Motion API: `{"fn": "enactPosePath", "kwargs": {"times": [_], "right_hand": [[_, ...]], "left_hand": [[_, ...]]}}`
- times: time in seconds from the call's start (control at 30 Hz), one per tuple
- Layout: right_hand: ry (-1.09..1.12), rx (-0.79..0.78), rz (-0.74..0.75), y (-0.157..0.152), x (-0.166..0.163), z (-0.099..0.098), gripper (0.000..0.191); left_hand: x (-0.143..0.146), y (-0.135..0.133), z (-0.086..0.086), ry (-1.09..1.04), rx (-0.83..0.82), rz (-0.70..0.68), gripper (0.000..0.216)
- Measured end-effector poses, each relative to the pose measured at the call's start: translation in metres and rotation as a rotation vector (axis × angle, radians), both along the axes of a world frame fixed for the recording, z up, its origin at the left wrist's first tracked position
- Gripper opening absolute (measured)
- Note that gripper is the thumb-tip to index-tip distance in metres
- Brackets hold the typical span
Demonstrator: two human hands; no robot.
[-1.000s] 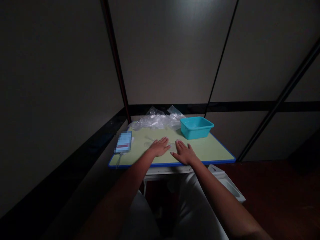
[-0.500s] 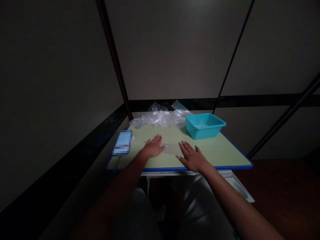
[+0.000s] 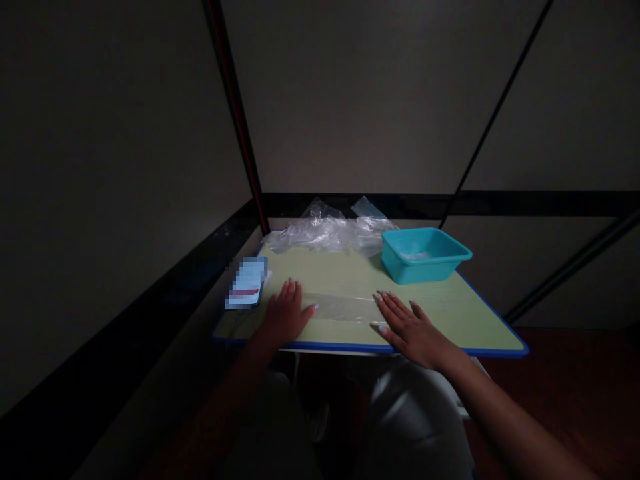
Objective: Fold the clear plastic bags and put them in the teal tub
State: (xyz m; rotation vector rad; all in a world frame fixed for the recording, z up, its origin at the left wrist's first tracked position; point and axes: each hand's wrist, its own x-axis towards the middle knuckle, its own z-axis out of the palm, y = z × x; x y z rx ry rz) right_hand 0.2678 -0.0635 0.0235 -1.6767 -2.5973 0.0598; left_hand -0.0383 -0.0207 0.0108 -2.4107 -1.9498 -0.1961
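A clear plastic bag [image 3: 345,309] lies flat on the pale yellow-green tabletop [image 3: 345,270], stretched between my two hands. My left hand [image 3: 286,316] rests palm down at its left end, fingers extended and thumb apart. At the right end, my right hand [image 3: 410,328] is also laid flat with its fingers stretched out. Neither hand grips anything. The bag's ends are partly hidden under the hands.
Crumpled clear plastic bags [image 3: 325,230] are heaped along the table's back edge. A turquoise basin [image 3: 423,263] with some clear plastic inside stands at the back right. On the left, a phone [image 3: 247,283] with a lit, blurred screen stands by the wall.
My hands have moved apart, the left one leftward and the right one rightward, leaving more of the clear bag showing between them. The view has shifted slightly.
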Motion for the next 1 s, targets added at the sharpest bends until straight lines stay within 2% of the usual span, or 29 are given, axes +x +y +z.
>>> {"fn": "enactPosePath", "kwargs": {"times": [0.1, 0.2, 0.27, 0.33, 0.4, 0.5, 0.63, 0.8, 0.9, 1.0], "right_hand": [[0.041, 0.037, -0.035, 0.004, -0.006, 0.001, 0.064], [0.059, 0.061, -0.072, 0.014, -0.024, 0.0, 0.063], [0.044, 0.056, -0.091, 0.021, -0.036, -0.004, 0.06], [0.01, 0.052, -0.087, 0.026, -0.043, -0.01, 0.058], [-0.017, 0.062, -0.07, 0.028, -0.046, -0.014, 0.058], [-0.021, 0.073, -0.079, 0.027, -0.045, -0.016, 0.057], [-0.011, 0.051, -0.094, 0.025, -0.044, -0.013, 0.058], [0.008, 0.052, -0.106, 0.024, -0.046, -0.01, 0.06], [0.005, 0.049, -0.109, 0.023, -0.045, -0.011, 0.061], [0.013, 0.058, -0.103, 0.023, -0.044, -0.012, 0.061]], "left_hand": [[0.02, -0.028, 0.008, -0.076, 0.165, -0.021, 0.064], [0.058, -0.052, 0.022, -0.162, 0.11, -0.351, 0.065], [0.083, -0.057, 0.028, -0.205, 0.05, -0.485, 0.068], [0.099, -0.052, 0.029, -0.223, 0.003, -0.487, 0.07], [0.103, -0.043, 0.024, -0.205, -0.051, -0.451, 0.072], [0.092, -0.031, 0.014, -0.163, -0.058, -0.407, 0.071], [0.062, -0.029, 0.006, -0.127, -0.003, -0.364, 0.068], [0.024, -0.026, 0.006, -0.059, -0.029, -0.282, 0.064], [0.007, -0.023, 0.007, -0.055, -0.04, -0.186, 0.065], [-0.006, -0.029, 0.01, -0.122, 0.039, -0.148, 0.065]]}}
